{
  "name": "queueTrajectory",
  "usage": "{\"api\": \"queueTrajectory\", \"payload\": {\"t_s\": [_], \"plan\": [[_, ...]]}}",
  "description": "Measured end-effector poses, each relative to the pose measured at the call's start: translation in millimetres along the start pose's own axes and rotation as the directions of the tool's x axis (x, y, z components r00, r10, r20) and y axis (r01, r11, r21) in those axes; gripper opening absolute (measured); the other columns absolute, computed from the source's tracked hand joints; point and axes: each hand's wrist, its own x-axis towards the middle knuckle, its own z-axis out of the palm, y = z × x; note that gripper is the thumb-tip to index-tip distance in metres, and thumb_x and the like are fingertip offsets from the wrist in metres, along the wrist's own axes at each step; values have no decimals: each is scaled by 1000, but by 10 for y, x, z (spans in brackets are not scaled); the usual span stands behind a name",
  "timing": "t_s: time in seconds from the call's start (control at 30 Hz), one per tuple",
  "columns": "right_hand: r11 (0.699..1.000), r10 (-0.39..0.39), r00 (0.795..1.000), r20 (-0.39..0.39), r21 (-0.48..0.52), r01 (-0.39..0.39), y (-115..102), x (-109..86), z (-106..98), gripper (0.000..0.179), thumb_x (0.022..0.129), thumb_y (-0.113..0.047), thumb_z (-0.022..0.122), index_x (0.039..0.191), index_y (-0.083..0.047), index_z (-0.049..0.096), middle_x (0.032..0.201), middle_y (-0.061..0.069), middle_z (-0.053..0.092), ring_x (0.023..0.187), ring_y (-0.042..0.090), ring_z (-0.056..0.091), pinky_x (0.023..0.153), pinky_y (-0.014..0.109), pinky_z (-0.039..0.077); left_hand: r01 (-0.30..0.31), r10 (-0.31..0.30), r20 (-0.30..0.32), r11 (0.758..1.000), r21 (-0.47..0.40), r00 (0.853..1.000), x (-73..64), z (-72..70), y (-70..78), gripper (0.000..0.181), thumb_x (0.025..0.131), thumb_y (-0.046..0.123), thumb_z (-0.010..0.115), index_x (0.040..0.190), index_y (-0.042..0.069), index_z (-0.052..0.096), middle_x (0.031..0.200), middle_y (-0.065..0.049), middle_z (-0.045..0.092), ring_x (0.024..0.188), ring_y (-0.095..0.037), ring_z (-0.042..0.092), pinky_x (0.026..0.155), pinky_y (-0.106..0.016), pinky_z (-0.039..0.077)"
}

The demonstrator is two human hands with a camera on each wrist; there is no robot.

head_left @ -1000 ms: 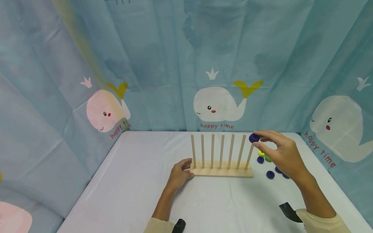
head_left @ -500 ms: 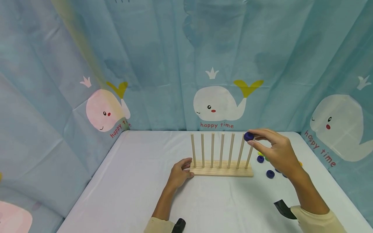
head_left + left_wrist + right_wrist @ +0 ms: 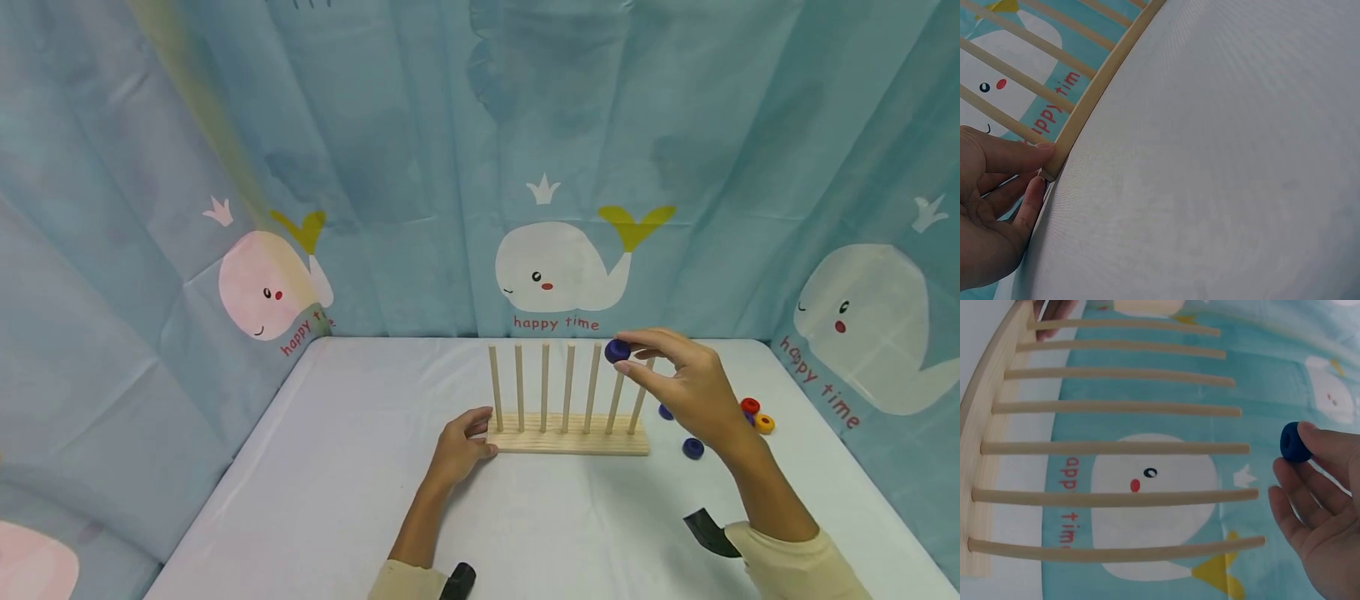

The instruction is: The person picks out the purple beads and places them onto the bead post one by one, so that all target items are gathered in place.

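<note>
Pinching a blue bead [image 3: 617, 352] between thumb and fingertip of the raised right hand [image 3: 686, 382], near the pegs [image 3: 568, 387], and gripping the wooden rack [image 3: 567, 444] endwise with the left hand [image 3: 457, 448].

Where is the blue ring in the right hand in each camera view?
Head: right of centre, the blue ring pinched in the right hand.
Left wrist: not in it.
Right wrist: right of centre, about mid-height.
Shared landmark: the wooden peg rack, visible in all three.
</note>
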Motion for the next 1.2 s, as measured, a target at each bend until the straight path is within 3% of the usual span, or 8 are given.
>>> {"api": "queueTrajectory", "payload": {"t_s": [0.3,0.43,0.73,1.2], "plan": [[999,-9,1000,11,49,9,5,55,156,44,88,3,83,129,-12,75,116,0,77,103,2,66,86,8,51,-1,1,-7,1000,13,1000,2,-6,2,64,87,-8,74,148,3,59,149,-18,60,133,-39,61,106,-37,61],[997,-4,1000,18,80,2,-13,81,226,44,88,3,83,129,-12,75,116,0,77,103,9,67,83,8,52,0,0,-11,1000,13,1000,-2,0,6,64,86,-8,75,147,3,59,148,-19,61,132,-39,61,104,-36,62],[993,0,999,38,119,-5,-66,135,360,39,90,-1,82,128,-11,76,117,0,77,104,10,69,94,8,53,-9,10,-7,1000,12,1000,10,5,-20,64,86,-7,76,147,3,59,150,-17,60,137,-38,58,112,-40,57],[986,-6,998,62,164,-4,-150,224,538,37,90,-2,83,126,-10,76,118,0,76,106,14,71,96,14,57,-2,2,-4,1000,-4,1000,-2,4,-10,65,86,-8,75,148,2,58,144,-20,62,134,-39,60,109,-40,59]]}}
